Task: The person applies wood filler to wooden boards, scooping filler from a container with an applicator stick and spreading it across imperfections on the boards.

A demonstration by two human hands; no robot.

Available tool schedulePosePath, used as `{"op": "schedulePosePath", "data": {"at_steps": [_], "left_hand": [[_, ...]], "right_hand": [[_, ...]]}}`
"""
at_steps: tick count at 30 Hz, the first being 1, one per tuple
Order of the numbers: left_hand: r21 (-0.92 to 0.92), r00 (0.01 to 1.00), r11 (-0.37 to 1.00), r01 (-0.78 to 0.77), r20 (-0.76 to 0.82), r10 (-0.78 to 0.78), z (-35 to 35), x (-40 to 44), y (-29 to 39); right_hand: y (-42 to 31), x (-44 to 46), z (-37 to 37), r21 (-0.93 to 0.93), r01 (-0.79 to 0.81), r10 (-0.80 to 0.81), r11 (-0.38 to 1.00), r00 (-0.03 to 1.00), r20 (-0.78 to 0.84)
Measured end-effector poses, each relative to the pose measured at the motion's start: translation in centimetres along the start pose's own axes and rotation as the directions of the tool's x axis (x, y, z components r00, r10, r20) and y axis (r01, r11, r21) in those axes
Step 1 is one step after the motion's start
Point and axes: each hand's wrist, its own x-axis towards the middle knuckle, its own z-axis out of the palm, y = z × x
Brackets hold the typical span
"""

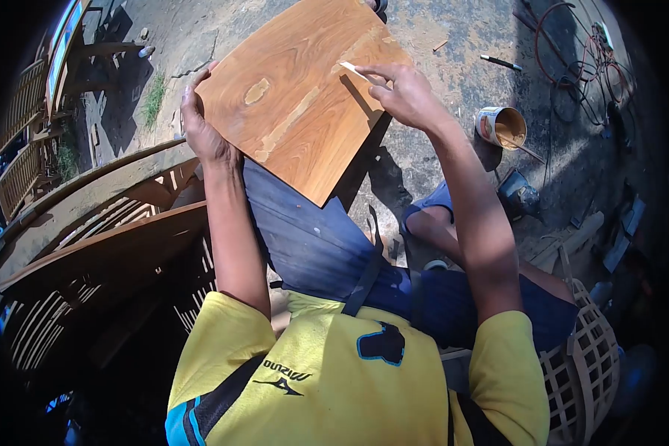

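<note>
A wooden board (290, 74) with brown grain rests tilted over my lap. Pale, filler-like patches show on its face, one oval and others in long streaks. My left hand (204, 130) grips the board's left edge, its fingers partly hidden behind it. Over the board's right part, my right hand (409, 95) pinches a small, flat, pale spreader (354, 70). The spreader's tip is at a patch near the upper right, and its shadow falls on the wood. A tub (486, 125) of tan paste stands to the right with a stick leaning in it.
Slatted wooden furniture parts (89, 223) are stacked at my left. A lattice-backed chair (587, 364) is at lower right. Tangled cables (572, 82) lie on the ground at upper right, with a dark pen-like stick (500, 62) nearer. Scraps (624, 234) lie at the far right.
</note>
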Motion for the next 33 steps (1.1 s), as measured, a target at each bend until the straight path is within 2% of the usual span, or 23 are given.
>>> {"op": "schedulePosePath", "data": {"at_steps": [2,4,6,7,10,12,14,15,16,18,20,22,24,26,27,31,33], "left_hand": [[-0.043,0.998,0.998,0.046,-0.033,-0.047,0.3,-0.3,0.3],[-0.069,0.998,0.997,0.035,-0.048,-0.038,-0.1,-0.3,0.2],[-0.068,0.998,0.997,0.048,-0.032,-0.051,-0.4,-0.2,0.2],[-0.072,0.999,0.997,0.041,-0.017,-0.042,-0.7,0.0,0.0],[-0.120,0.998,0.991,0.057,-0.008,-0.059,-1.2,0.1,-0.3],[-0.135,0.997,0.991,0.026,-0.063,-0.035,-1.0,-0.1,-0.3],[-0.119,0.998,0.992,0.029,-0.059,-0.037,-1.3,0.0,-0.5],[-0.053,0.999,0.998,0.034,-0.038,-0.036,-1.5,0.2,-0.6],[-0.063,0.998,0.998,0.025,-0.050,-0.029,-1.7,0.2,-0.6],[-0.150,0.997,0.988,0.033,-0.061,-0.042,-1.6,0.3,-0.9],[-0.130,0.997,0.992,0.006,-0.074,-0.016,-1.6,0.2,-0.8],[-0.150,0.996,0.988,0.033,-0.073,-0.044,-1.7,0.3,-1.0],[-0.168,0.997,0.985,0.027,-0.067,-0.038,-1.9,0.4,-1.4],[-0.135,0.998,0.991,0.011,-0.060,-0.020,-2.0,0.5,-1.4],[-0.135,0.998,0.991,0.009,-0.058,-0.017,-2.1,0.5,-1.4],[-0.145,0.998,0.989,0.022,-0.056,-0.030,-2.1,0.2,-1.4],[-0.187,0.998,0.982,0.022,-0.050,-0.032,-2.0,0.2,-1.4]], "right_hand": [[-2.9,-1.9,0.5,0.067,-0.033,0.032,0.997,0.999,0.013],[-3.7,-3.5,2.0,0.102,0.048,-0.045,0.994,0.998,-0.032],[-5.5,-4.6,2.1,0.055,0.076,-0.078,0.996,0.996,0.048],[-6.3,-4.8,2.3,-0.018,0.065,-0.064,0.998,0.997,0.044],[-7.7,-4.3,2.5,-0.073,0.066,-0.066,0.995,0.998,0.007],[-7.5,-3.8,3.0,-0.096,0.074,-0.071,0.993,0.997,0.039],[-7.7,-4.0,2.6,-0.100,0.096,-0.080,0.990,0.985,0.151],[-7.7,-4.3,2.1,-0.059,0.111,-0.098,0.992,0.977,0.187],[-8.2,-4.7,2.2,-0.070,0.123,-0.107,0.990,0.975,0.196],[-9.3,-5.2,3.1,-0.025,0.172,-0.170,0.985,0.983,0.064],[-10.1,-5.6,3.7,-0.033,0.196,-0.194,0.980,0.980,0.044],[-11.2,-6.3,3.2,-0.067,0.090,-0.074,0.994,0.976,0.204],[-12.6,-7.1,3.3,-0.041,0.070,-0.060,0.997,0.976,0.209],[-13.6,-7.6,4.3,0.012,0.263,-0.264,0.965,0.961,0.084],[-14.3,-7.7,4.6,0.030,0.287,-0.288,0.958,0.956,0.059],[-15.1,-8.3,5.3,-0.065,0.303,-0.294,0.951,0.948,0.121],[-15.0,-8.8,4.4,-0.135,0.294,-0.260,0.946,0.939,0.226]]}}
